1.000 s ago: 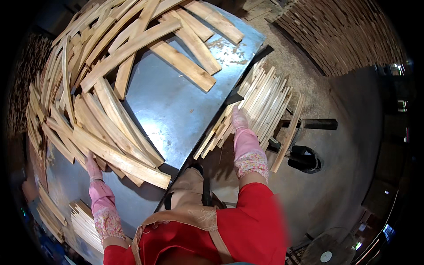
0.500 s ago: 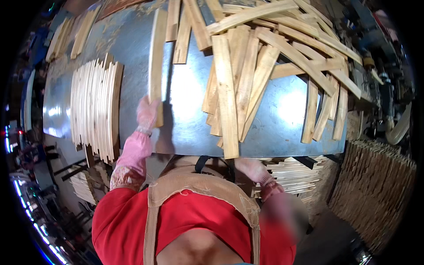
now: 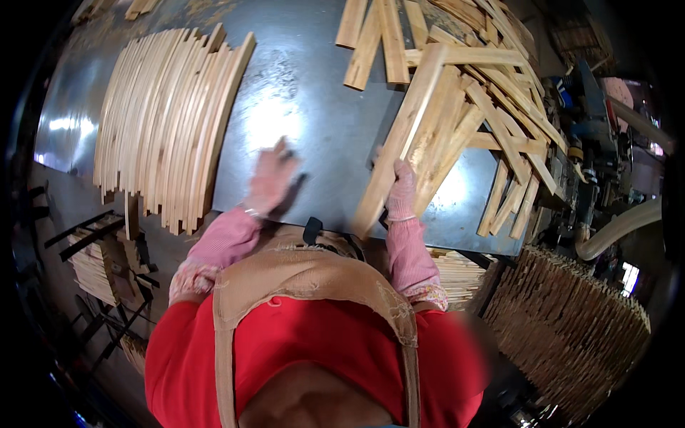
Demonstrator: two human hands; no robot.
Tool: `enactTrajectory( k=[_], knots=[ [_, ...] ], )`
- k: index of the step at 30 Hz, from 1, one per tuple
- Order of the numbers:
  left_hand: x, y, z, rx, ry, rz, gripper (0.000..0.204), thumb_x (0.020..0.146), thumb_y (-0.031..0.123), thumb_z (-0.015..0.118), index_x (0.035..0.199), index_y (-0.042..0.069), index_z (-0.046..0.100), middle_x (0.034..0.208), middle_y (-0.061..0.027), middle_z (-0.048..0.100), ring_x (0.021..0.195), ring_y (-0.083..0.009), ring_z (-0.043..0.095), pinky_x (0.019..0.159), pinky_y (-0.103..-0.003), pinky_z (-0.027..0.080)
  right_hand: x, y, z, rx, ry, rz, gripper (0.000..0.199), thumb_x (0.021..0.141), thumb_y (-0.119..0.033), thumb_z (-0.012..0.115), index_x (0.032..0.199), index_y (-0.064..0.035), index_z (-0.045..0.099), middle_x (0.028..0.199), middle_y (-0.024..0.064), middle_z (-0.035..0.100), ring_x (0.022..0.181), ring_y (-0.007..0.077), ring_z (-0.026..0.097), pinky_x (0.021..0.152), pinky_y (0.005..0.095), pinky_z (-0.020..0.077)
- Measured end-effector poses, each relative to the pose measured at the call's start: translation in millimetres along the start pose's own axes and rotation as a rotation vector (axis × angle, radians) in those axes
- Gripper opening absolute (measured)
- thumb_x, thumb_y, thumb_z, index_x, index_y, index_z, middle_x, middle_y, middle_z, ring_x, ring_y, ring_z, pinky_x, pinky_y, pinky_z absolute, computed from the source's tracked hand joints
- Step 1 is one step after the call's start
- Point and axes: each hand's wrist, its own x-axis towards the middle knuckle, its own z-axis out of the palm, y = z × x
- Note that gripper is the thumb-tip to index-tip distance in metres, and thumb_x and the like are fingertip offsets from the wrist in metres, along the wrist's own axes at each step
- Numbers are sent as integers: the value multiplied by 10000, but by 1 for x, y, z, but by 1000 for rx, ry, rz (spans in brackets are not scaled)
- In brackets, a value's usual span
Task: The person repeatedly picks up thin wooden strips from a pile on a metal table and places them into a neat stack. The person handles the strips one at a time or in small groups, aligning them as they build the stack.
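Note:
My right hand (image 3: 402, 189), in a pinkish knit glove, is closed round the lower part of a long wooden slat (image 3: 407, 128). That slat is tilted, its far end over the loose pile and its near end by the table's front edge. My left hand (image 3: 273, 175) is over the bare metal between the slat and the row, somewhat blurred, fingers stretched out and nothing in them. To its left, a tight row of slats (image 3: 160, 128) stands on edge, side by side, with uneven ends.
Loose slats (image 3: 492, 89) lie crisscrossed at the far right of the metal-topped table (image 3: 314, 157). Stacked wood (image 3: 571, 328) stands on the floor at right. More slats (image 3: 93, 264) rest on a rack at lower left. Machinery with a pale hose (image 3: 621, 228) is beyond the right edge.
My left hand no longer holds a slat and has opened. My right hand has come up from the table's front edge and gripped a slat from the pile. The view has shifted.

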Motion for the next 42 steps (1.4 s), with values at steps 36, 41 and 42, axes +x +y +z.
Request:
enactTrajectory(
  k=[36, 41, 42],
  knots=[
    [450, 81, -1, 414, 444, 112, 635, 915, 412, 692, 1452, 101, 555, 1462, -165, 504, 1371, -355, 476, 1128, -512, 383, 205, -20, 125, 357, -132, 153, 700, 934, -446, 620, 1441, 33, 554, 1242, 216, 711, 965, 320, 699, 854, 471, 565],
    [464, 57, -44, 366, 395, 60, 616, 929, 443, 704, 1460, 164, 562, 1375, -155, 609, 1266, -363, 584, 1049, -491, 470, 210, -28, 104, 212, -98, 80, 759, 904, -476, 701, 1473, -4, 530, 1223, 199, 716, 911, 282, 717, 799, 422, 594],
    [462, 54, -49, 387, 354, 30, 604, 924, 417, 718, 1445, 155, 561, 1346, -164, 623, 1245, -371, 597, 1022, -501, 491, 206, -33, 102, 139, -83, 77, 773, 883, -473, 713, 1472, -4, 533, 1209, 196, 721, 903, 270, 718, 801, 416, 594]
  ],
)
